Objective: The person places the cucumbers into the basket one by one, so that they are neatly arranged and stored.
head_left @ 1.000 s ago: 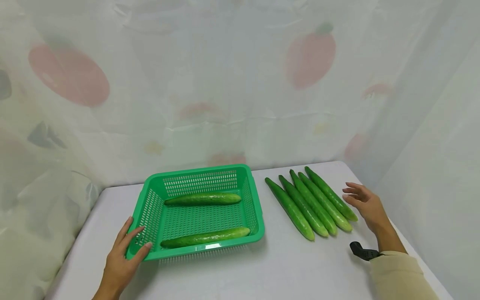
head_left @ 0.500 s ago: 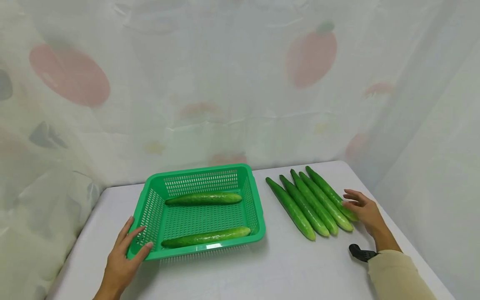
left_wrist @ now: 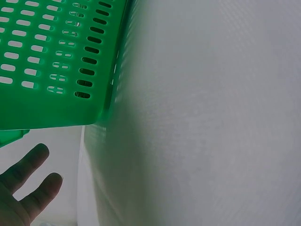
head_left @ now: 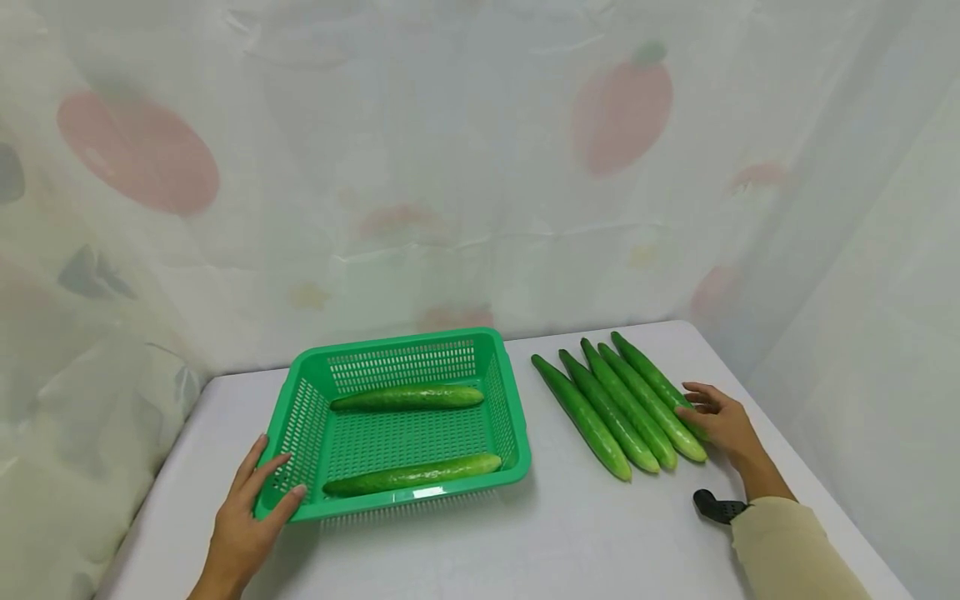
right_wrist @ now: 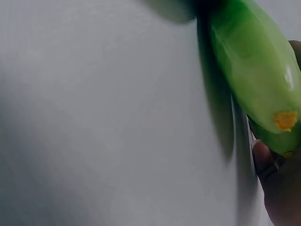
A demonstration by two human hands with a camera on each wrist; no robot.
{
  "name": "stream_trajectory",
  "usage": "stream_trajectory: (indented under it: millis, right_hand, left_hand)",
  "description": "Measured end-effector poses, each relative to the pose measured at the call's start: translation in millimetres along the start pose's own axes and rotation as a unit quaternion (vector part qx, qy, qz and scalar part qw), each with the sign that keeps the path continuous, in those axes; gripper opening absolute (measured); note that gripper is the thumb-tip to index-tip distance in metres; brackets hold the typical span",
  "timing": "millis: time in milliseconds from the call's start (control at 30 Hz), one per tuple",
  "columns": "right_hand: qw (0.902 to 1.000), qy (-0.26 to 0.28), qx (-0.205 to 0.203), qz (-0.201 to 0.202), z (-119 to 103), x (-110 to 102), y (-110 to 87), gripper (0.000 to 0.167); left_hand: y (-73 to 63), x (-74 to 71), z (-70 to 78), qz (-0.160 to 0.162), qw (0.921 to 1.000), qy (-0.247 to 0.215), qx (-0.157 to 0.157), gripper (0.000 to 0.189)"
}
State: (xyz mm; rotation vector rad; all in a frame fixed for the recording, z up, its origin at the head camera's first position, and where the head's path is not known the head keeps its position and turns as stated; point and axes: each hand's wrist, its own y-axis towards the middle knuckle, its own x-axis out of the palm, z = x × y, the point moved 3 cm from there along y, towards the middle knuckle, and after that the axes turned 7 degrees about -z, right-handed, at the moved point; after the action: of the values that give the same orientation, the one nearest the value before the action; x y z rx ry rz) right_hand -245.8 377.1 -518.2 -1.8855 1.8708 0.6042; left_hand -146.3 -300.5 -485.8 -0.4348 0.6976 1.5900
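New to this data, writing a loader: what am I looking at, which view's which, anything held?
No machine here, just a person's two bare hands. The wide picture comes from a camera worn on the head, looking forward and down; the close-ups come from one camera on each wrist.

On the white table sit a green basket with two cucumbers in it and, to its right, five more cucumbers side by side.

The left hand rests on the basket's left rim, at the near corner. The right hand is at the near end of the rightmost cucumber; whether it grips it, I can't tell.
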Motion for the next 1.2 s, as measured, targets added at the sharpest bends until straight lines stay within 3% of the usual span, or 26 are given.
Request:
stream_trajectory:
  millis: [333, 800, 1200]
  right_hand:
    - [0.9984, -0.04, 0.021, 0.036, -0.8, 0.9, 1.3, 0.059]
    - [0.9972, 0.001, 0.035, 0.067, -6.3, -8.2, -4.3, 0.063]
    - [0.9986, 0.017, -0.033, 0.038, -48.8, -19.4, -8.7, 0.062]
  left_hand:
    - [-0.3, 1.0, 0.2, 0.002, 1.0, 0.007, -0.002, 0.052]
    - [0.5, 1.0, 0.2, -0.002, 1.0, 0.001, 0.0, 0.053]
    - [0.5, -0.2, 0.1, 0.005, 0.9999, 0.013, 0.004, 0.052]
